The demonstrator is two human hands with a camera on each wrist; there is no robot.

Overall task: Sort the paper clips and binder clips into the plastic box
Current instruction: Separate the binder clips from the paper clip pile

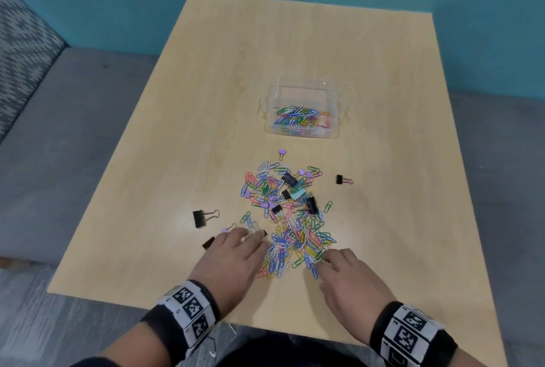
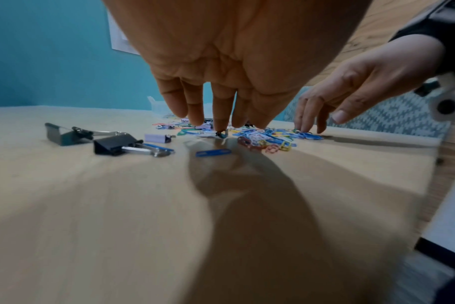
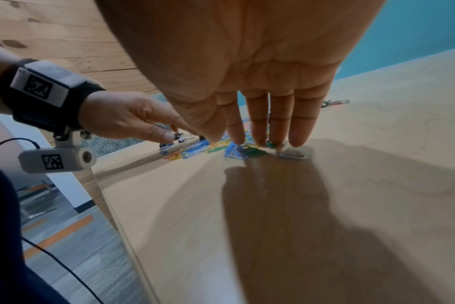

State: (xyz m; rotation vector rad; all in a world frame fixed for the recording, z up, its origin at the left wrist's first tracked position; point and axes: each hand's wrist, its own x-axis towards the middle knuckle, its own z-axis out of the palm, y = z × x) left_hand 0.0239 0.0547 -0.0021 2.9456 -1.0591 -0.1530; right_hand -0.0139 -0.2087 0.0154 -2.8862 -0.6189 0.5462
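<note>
Clear plastic box [image 1: 302,92] sits toward the far side of the pale wooden table [image 1: 206,101], long axis left-right, coloured paper clips inside. Loose pile of coloured paper clips [image 1: 290,228] and small binder clips spreads near-to-far between box and hands. Large black binder clip [image 1: 199,218] lies left of the pile, wire handles pointing right. Left hand [image 1: 233,260] and right hand [image 1: 351,281] both have straight fingers, tips touching clips, gripping nothing. Wristbands [image 1: 188,312] carry square black-and-white markers; no readable text.
</note>
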